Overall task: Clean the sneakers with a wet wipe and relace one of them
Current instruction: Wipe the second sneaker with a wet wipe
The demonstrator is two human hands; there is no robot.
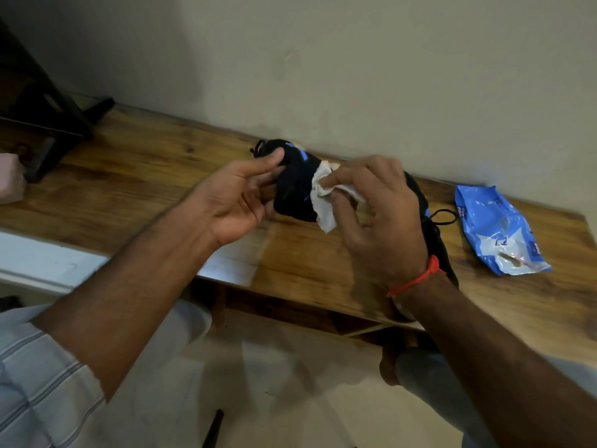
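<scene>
A black sneaker with blue marks [295,182] is at the back of the wooden table [145,176], near the wall. My left hand [239,195] reaches to its left end, thumb and fingers around it. My right hand [378,215] pinches a white wet wipe [323,202] against the sneaker's right side. The second black sneaker [434,231] lies behind my right hand and wrist, mostly hidden, with a black lace loop [444,216] sticking out.
A blue pack of wet wipes [497,231] lies on the table at the right. A dark stand [45,101] sits at the table's left end, with a pink object [11,182] at the left edge. My knees are below the table's front edge.
</scene>
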